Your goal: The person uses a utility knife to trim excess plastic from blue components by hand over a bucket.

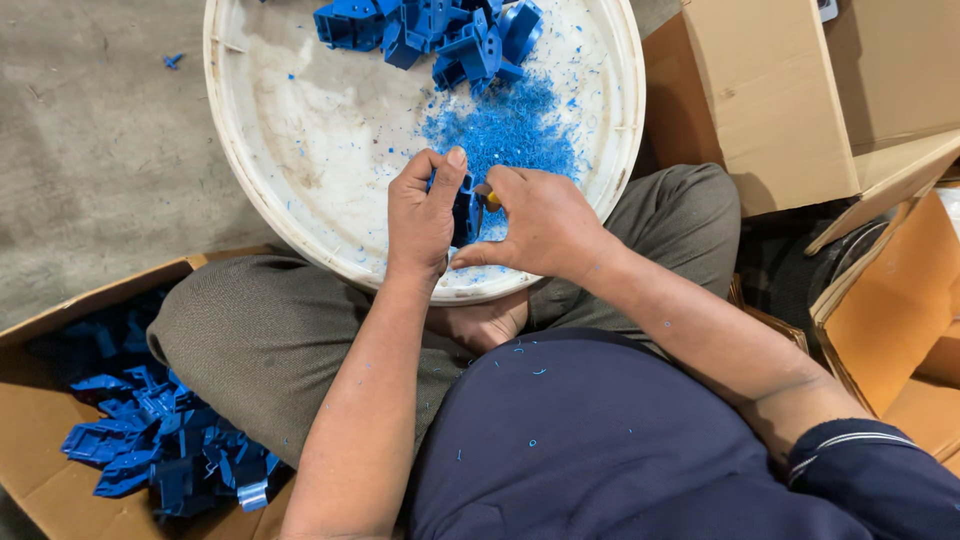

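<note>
A: What is the left hand [420, 215] doing?

B: It grips a blue part [463, 208], fingers curled round it, over the near edge of the white tray [300, 130].

A: And the right hand [545, 225]?

B: Closed round a small tool [487, 200]; only a yellowish bit shows between the fingers, touching the part. I cannot tell what kind of blade it has.

A: So what could go wrong?

B: The left thumb [452, 170] sits just beside the tool's working end. I judge that a slip off the plastic could catch that thumb or the fingers behind the part.

A: Anything else?

B: The shavings [505, 130] lie piled near the hands, and flecks already dot the forearms and the dark shirt [600, 440]. More could scatter onto the lap. The tray rests on the crossed legs, so a shifted knee might tip it and spill the untrimmed pile [430, 30] at its far side.

A: And the box [40, 420] on the left?

B: It holds more blue parts, well apart from the hands.
</note>
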